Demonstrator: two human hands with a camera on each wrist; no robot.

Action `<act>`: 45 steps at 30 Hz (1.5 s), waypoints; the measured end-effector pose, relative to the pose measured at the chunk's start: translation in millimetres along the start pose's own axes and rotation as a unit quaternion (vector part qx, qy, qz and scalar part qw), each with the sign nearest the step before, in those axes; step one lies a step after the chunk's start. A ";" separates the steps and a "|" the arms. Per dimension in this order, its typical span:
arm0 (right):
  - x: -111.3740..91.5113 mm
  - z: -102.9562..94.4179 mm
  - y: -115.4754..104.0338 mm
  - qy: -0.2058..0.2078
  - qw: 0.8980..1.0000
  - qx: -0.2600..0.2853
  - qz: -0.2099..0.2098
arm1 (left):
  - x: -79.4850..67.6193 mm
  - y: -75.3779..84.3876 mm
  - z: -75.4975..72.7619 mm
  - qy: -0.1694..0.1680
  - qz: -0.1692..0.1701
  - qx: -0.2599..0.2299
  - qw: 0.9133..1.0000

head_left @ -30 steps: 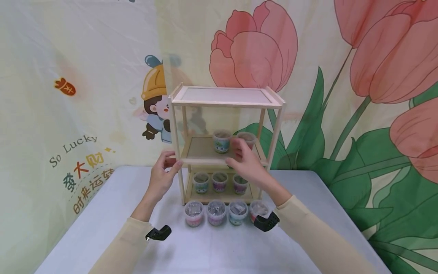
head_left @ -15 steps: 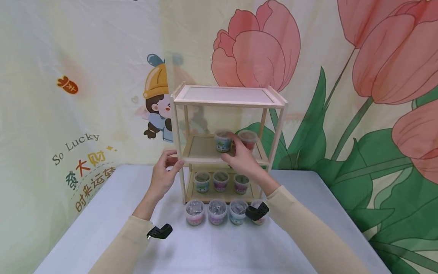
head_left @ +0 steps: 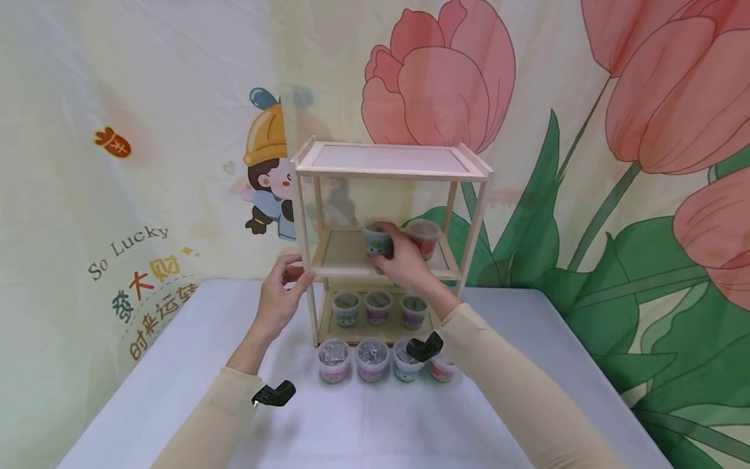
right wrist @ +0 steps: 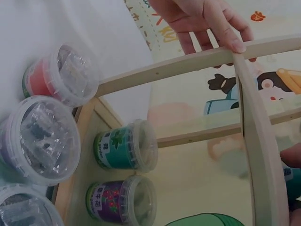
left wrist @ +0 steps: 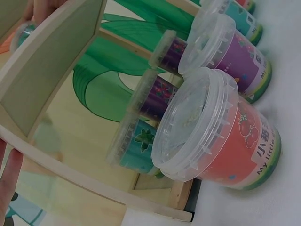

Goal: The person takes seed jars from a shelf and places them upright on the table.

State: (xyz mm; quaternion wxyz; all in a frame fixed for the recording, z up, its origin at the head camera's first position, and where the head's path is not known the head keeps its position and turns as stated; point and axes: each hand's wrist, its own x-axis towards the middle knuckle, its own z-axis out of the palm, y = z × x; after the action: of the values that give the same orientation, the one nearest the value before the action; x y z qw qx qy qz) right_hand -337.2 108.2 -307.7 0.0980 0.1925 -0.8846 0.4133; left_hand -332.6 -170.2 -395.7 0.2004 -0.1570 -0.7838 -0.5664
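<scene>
A small wooden three-tier rack (head_left: 336, 254) stands on the table. On its middle shelf my right hand (head_left: 405, 262) grips a clear-lidded tub with a teal label (head_left: 374, 243), thumb in front and fingers over its far side. Beside it, to the right, sits a red-labelled tub (head_left: 426, 236), partly behind that hand. My left hand (head_left: 278, 294) holds the rack's left front post at middle-shelf height; in the right wrist view the left thumb (right wrist: 237, 45) presses the frame with the fingers behind it.
Three tubs, teal (head_left: 346, 311), purple (head_left: 377, 310) and another purple (head_left: 413, 314), occupy the bottom shelf. Several lidded tubs line up before the rack, including a red one (left wrist: 230, 136) at the left end. A printed cloth (head_left: 205, 78) hangs behind.
My right hand has moved left from beside the red tub and closed round the teal tub, which has shifted slightly left. The left hand has stayed on the post.
</scene>
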 end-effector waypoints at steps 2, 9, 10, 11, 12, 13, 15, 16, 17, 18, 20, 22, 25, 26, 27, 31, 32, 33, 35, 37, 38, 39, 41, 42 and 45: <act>0.5 0.8 1.6 0.001 1.000 0.001 -0.022 | 0.4 0.0 -0.8 0.003 0.002 -0.001 1.000; -0.2 4.7 9.1 0.023 0.995 -0.027 -0.093 | 1.0 -0.6 -1.2 0.000 0.001 -0.011 1.000; -0.5 5.0 9.9 0.027 0.994 -0.029 -0.098 | 1.1 -0.8 -0.8 0.000 -0.001 -0.012 1.000; -0.9 5.3 10.4 0.029 0.994 -0.030 -0.102 | 1.1 -1.0 -0.4 -0.001 -0.004 -0.013 1.000; -1.4 5.4 10.4 0.031 0.993 -0.031 -0.106 | 1.0 -0.8 0.0 -0.001 -0.007 -0.012 1.000; -2.1 5.4 10.4 0.032 0.993 -0.029 -0.108 | 0.7 -0.1 0.5 0.000 -0.009 -0.011 1.000; -4.0 4.5 9.6 0.035 0.993 -0.024 -0.110 | 0.0 3.2 1.2 -0.001 -0.015 -0.009 1.000; -5.0 4.4 9.2 0.036 0.993 -0.021 -0.110 | -0.9 6.2 1.0 -0.002 -0.017 -0.009 1.000; -6.3 4.1 8.5 0.037 0.993 -0.019 -0.111 | -2.5 11.2 0.6 -0.003 -0.018 -0.008 1.000; -7.9 3.6 7.8 0.037 0.993 -0.016 -0.111 | -3.7 15.8 0.1 -0.005 -0.019 -0.006 1.000; -11.4 2.3 6.7 0.033 0.993 -0.009 -0.115 | -6.7 26.2 -1.2 -0.008 -0.018 -0.003 1.000; -15.6 0.3 5.3 0.024 0.992 0.000 -0.123 | -10.1 34.7 -2.7 -0.010 -0.013 0.001 1.000; -24.2 -5.9 1.8 0.007 0.990 0.022 -0.139 | -10.2 34.5 -2.6 -0.009 -0.013 0.003 1.000; -27.8 -9.0 0.2 0.002 0.989 0.031 -0.142 | -9.3 31.1 -2.1 -0.008 -0.012 0.001 1.000; -31.4 -12.4 -1.3 -0.003 0.988 0.038 -0.147 | -7.8 26.5 -1.5 -0.007 -0.015 0.000 1.000; -47.9 -29.6 -4.2 -0.015 0.987 0.057 -0.152 | -1.9 7.2 0.0 0.001 -0.014 -0.003 1.000; -52.4 -34.2 -3.6 -0.015 0.987 0.057 -0.151 | -1.2 4.4 0.1 0.003 -0.012 -0.003 1.000; -57.0 -38.8 -2.7 -0.014 0.987 0.055 -0.148 | -0.8 2.6 0.1 0.004 -0.009 -0.004 1.000; -66.7 -47.8 0.8 -0.008 0.988 0.045 -0.147 | -0.2 0.8 -0.1 0.005 -0.004 -0.006 1.000; -77.3 -56.4 5.4 -0.001 0.989 0.036 -0.141 | -0.2 0.2 -0.1 0.007 0.000 -0.008 1.000; -82.7 -60.3 8.3 0.002 0.990 0.030 -0.138 | -0.3 0.3 0.1 0.009 0.002 -0.009 1.000; -88.5 -64.3 11.8 0.007 0.991 0.023 -0.133 | -0.3 0.4 0.2 0.010 0.004 -0.010 1.000; -100.0 -71.6 18.9 0.013 0.992 0.016 -0.122 | -0.5 0.7 0.9 0.014 0.007 -0.012 1.000; -105.5 -74.8 23.5 0.015 0.993 0.013 -0.116 | -0.8 0.8 1.3 0.016 0.008 -0.011 1.000; -121.1 -83.6 36.9 0.016 0.995 0.001 -0.095 | -1.9 1.5 2.0 0.022 0.006 -0.011 1.000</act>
State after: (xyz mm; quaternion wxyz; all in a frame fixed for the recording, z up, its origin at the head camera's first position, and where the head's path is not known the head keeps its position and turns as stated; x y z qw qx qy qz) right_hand -241.7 225.5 -320.1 0.1513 0.2691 -0.8601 0.4061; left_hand -330.5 -167.8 -396.0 0.2196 -0.1515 -0.7721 -0.5768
